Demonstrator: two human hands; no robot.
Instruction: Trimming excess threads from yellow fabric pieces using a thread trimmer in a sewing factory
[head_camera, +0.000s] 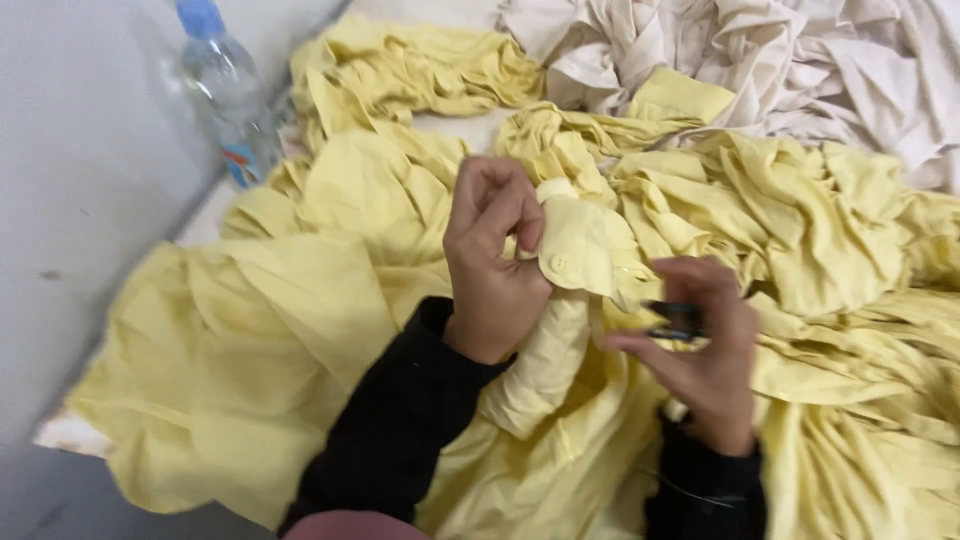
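In the middle of the frame the left hand (492, 262) pinches a pale yellow shirt cuff (578, 248), its fingers (527, 232) closed on the cuff's edge so that the small yellow button (559, 263) faces up. Just to the right, the right hand (703, 350) holds a small dark tool (672, 320), probably thread snips, with its fingers wrapped narrowly around it; the tip sits close beside the cuff, though whether it touches the cloth cannot be told. By the look of it, the step in hand is trimming or checking at the button, and any cut here would call for a steady cuff and a tip kept clear of the fabric. The cuff belongs to a heap of yellow garments (300, 340) covering the desk (62, 432), with a pile of cream cloth (760, 60) at the upper right and a plastic water bottle (228, 95) at the upper left against the wall.
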